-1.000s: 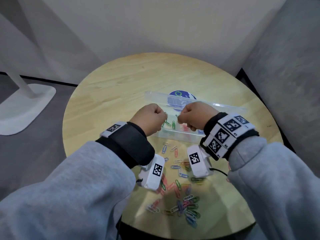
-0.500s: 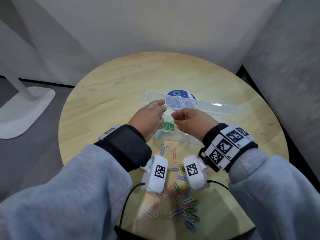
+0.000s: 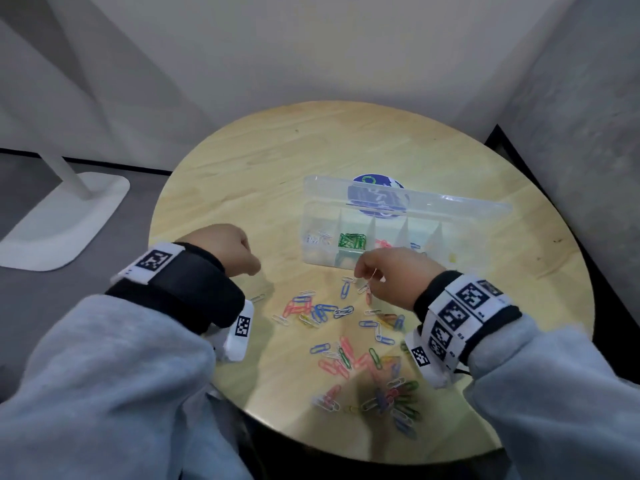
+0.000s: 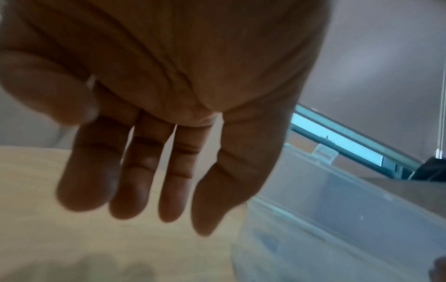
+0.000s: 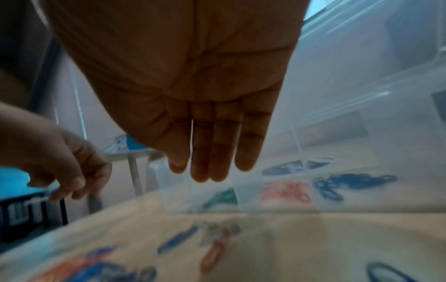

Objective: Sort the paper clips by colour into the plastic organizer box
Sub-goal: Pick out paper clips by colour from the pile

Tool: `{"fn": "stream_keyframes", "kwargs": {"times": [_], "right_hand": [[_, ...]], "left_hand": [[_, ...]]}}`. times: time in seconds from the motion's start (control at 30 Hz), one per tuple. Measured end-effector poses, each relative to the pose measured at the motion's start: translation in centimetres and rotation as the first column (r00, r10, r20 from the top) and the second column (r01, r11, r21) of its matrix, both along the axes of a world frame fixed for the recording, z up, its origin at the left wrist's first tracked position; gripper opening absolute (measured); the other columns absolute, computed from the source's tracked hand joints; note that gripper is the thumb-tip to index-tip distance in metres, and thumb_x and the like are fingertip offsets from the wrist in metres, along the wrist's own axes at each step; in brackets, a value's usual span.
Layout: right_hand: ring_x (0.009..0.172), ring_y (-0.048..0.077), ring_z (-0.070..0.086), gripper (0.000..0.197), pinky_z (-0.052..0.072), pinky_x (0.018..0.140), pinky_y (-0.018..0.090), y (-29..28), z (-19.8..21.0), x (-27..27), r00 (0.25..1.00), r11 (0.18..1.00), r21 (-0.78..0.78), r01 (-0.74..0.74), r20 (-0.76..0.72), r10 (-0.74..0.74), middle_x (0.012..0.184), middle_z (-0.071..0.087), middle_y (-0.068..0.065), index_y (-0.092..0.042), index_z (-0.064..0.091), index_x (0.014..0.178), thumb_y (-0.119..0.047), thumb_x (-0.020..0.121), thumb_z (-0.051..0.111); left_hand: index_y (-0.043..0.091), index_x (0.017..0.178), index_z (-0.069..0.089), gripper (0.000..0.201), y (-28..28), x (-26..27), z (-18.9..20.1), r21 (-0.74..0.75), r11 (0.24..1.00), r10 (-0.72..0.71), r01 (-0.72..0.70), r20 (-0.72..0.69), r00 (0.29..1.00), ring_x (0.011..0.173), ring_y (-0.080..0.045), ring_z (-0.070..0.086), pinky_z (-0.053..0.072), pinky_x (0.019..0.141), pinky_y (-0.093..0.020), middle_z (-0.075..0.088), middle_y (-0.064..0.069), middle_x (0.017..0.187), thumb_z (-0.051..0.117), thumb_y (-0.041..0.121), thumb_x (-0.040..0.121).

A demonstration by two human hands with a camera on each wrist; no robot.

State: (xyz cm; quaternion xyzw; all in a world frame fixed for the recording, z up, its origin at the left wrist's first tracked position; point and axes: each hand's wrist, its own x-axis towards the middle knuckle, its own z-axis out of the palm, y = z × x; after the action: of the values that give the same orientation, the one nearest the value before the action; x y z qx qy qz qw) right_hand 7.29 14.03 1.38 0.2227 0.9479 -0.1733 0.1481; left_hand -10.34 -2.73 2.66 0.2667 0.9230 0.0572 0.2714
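Now both hands have come back from the organizer box, where half a second ago they were bunched together over the green compartment; that reads as a drop just finished and a new pick about to start. The left hand has swung out to the left of the box and hangs over bare table. Its wrist view shows the fingers loosely extended and slightly spread, holding nothing. The right hand has pulled toward the near side and sits just in front of the box's near wall, above the far edge of the loose paper clips. From its wrist camera the fingers hang straight and close together. A thin pale line shows by the fingertips in the head view, but I cannot tell whether that is a clip being pinched or only one lying beneath. The box stands on the far right part of the table with its clear lid tipped up on the far side. Its compartments run left to right with white clips, green clips, red clips and a few blue ones. Plenty of mixed clips remain scattered between the box and the near table edge, some tangled in a heap nearest the person, so the sorting looks well short of done. The next reach probably calls for singling out one colour from the pile without dragging linked neighbours along.
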Motion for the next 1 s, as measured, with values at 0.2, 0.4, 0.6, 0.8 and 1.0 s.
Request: {"fn": "stream_keyframes", "kwargs": {"times": [0.2, 0.4, 0.6, 0.8, 1.0], "right_hand": [[0.12, 0.025, 0.052, 0.05, 0.046, 0.098, 0.038, -0.1, -3.0, -0.4, 0.984, 0.989, 0.122, -0.083, 0.169, 0.061, 0.128, 0.05, -0.001, -0.029, 0.047, 0.129, -0.008, 0.084, 0.05], [0.11, 0.025, 0.055, 0.042, 0.049, 0.092, 0.035, -0.1, -3.3, -1.3, 0.984, 0.983, 0.144, -0.11, 0.156, 0.088, 0.116, 0.053, 0.002, -0.022, 0.056, 0.119, -0.004, 0.081, 0.057], [0.104, 0.025, 0.057, 0.035, 0.048, 0.086, 0.032, 0.1, -3.5, -1.7, 0.985, 0.99, 0.096, -0.106, 0.144, 0.091, 0.114, 0.057, 0.001, -0.022, 0.057, 0.116, -0.007, 0.084, 0.054], [0.088, 0.022, 0.058, 0.015, 0.045, 0.073, 0.027, 0.1, -3.5, -1.8, 0.987, 0.995, 0.077, -0.068, 0.152, 0.056, 0.097, 0.063, 0.001, -0.02, 0.059, 0.097, -0.013, 0.086, 0.052], [0.083, 0.017, 0.053, 0.025, 0.043, 0.072, 0.025, 0.3, -3.4, -1.3, 0.983, 0.997, 0.054, -0.064, 0.175, 0.053, 0.086, 0.058, -0.006, -0.026, 0.046, 0.065, -0.021, 0.086, 0.058]], "left_hand": [[0.014, 0.082, 0.068, 0.022, -0.4, 0.3, -3.4, -0.267, 0.961, -0.074, 0.076, 0.016, 0.997, 0.081, -0.022, 0.066, 0.047, 0.066, -0.027, 0.07, -0.004, 0.085, 0.068, 0.03, 0.068], [0.016, 0.073, 0.07, 0.024, 0.6, 0.9, -4.9, -0.251, 0.963, -0.098, 0.097, 0.007, 0.995, 0.075, -0.022, 0.07, 0.058, 0.075, -0.033, 0.073, 0.0, 0.075, 0.073, 0.03, 0.053], [0.011, 0.081, 0.07, 0.022, 0.7, 1.5, -4.5, -0.206, 0.967, -0.146, 0.153, 0.047, 0.988, 0.081, -0.024, 0.069, 0.053, 0.076, -0.028, 0.074, -0.004, 0.082, 0.066, 0.023, 0.065], [0.014, 0.061, 0.047, 0.024, 0.9, 2.1, -2.6, 0.148, 0.987, -0.11, 0.059, 0.366, 0.924, 0.054, -0.018, 0.054, 0.045, 0.061, -0.023, 0.06, -0.007, 0.064, 0.054, 0.001, 0.08], [0.015, 0.071, 0.046, 0.028, 1.3, 2.0, -1.3, 0.41, 0.89, -0.065, -0.2, 0.548, 0.834, 0.037, -0.011, 0.055, 0.037, 0.04, -0.015, 0.059, -0.002, 0.045, 0.035, -0.007, 0.085]]}}
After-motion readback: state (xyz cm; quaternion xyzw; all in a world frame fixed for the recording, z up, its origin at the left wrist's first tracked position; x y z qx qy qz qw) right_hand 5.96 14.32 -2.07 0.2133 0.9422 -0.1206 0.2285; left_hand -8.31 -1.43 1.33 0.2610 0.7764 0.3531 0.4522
